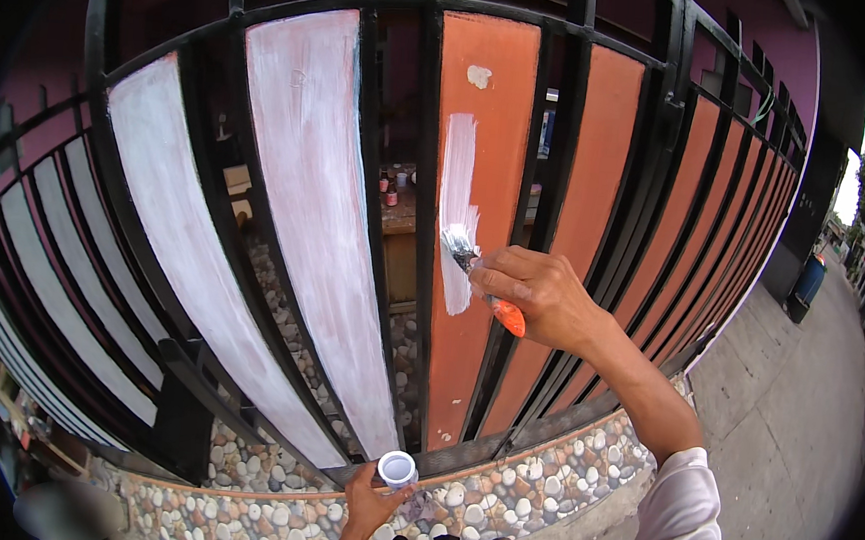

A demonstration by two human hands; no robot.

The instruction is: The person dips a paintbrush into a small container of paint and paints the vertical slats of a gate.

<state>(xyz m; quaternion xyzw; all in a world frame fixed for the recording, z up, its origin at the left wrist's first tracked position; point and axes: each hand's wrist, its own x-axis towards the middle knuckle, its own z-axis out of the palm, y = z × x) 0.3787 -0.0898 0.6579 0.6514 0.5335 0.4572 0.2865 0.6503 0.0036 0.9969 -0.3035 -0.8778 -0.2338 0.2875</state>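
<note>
My right hand [536, 292] is closed round a paintbrush with an orange handle [507, 317]. White-coated bristles [459, 240] press on an orange fence slat [465, 373]. A stripe of wet white paint [459, 172] runs down the left part of that slat, above and below the brush. Low in front of me, my left hand [368, 498] grips a small white paint cup [397, 469], its round mouth facing up. The slat just to the left [318, 192] carries streaky white paint with some pink showing through.
Black metal bars [421, 169] frame the slats. More orange slats [603, 131] stand to the right, white ones [170, 151] to the left. A pebble-faced ledge [538, 478] runs beneath. Small bottles [391, 193] stand behind the fence. Grey pavement [773, 414] lies right, with a blue barrel [808, 281].
</note>
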